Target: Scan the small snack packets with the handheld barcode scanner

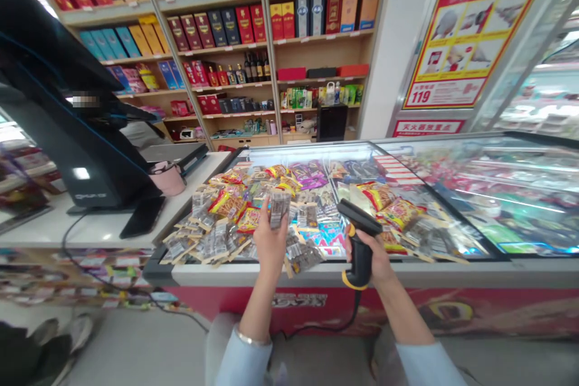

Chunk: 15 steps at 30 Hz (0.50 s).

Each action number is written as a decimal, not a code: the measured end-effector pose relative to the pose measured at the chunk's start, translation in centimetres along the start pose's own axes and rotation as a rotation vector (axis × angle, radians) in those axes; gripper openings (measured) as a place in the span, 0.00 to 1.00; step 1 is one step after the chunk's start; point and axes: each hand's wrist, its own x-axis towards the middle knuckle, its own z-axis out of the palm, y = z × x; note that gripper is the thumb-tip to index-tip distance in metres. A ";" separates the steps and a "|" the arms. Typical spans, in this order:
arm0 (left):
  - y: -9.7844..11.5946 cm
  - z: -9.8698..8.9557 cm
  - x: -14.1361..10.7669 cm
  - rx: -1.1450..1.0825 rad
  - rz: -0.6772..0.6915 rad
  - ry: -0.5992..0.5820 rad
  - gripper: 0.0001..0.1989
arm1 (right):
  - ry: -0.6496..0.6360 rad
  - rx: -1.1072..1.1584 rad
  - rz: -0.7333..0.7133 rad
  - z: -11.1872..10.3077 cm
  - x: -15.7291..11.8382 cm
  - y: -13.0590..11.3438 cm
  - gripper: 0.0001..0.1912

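Note:
My left hand is closed on a small clear snack packet with dark contents and a printed label, held upright above the freezer top. In my right hand is a black and yellow barcode scanner, gripped by its handle, its head tilted toward the packet. The scanner and the packet are apart. Beneath both hands, many packets lie heaped on the glass: clear packets with wooden sticks, red and yellow snack bags and purple packets.
A black checkout terminal, a pink cup and a black phone stand or lie on the white counter at left. The scanner's cable hangs in front of the freezer. Shelves of boxes and bottles rise behind.

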 end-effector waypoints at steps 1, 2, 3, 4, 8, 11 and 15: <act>1.2 0.4 -0.7 -0.055 -0.039 -0.066 0.31 | 0.021 -0.010 -0.030 -0.9 -0.3 -1.0 0.14; 2.3 1.1 -1.4 -0.108 -0.071 -0.142 0.33 | 0.050 -0.019 -0.061 -1.9 -0.7 -1.9 0.13; 3.1 2.1 -2.3 -0.155 -0.097 -0.218 0.33 | 0.084 -0.029 -0.088 -2.9 -0.9 -2.8 0.13; 3.8 3.3 -3.1 -0.195 -0.115 -0.288 0.33 | 0.118 -0.039 -0.109 -4.0 -1.2 -3.6 0.13; 5.0 8.9 -6.5 -0.293 -0.164 -0.428 0.31 | 0.224 -0.059 -0.135 -8.2 -2.2 -5.6 0.13; 5.5 12.4 -8.1 -0.306 -0.134 -0.451 0.31 | 0.290 -0.041 -0.133 -11.1 -2.5 -6.4 0.13; 6.7 15.3 -8.8 -0.189 -0.009 -0.508 0.28 | 0.391 0.018 -0.099 -14.1 -1.9 -7.4 0.15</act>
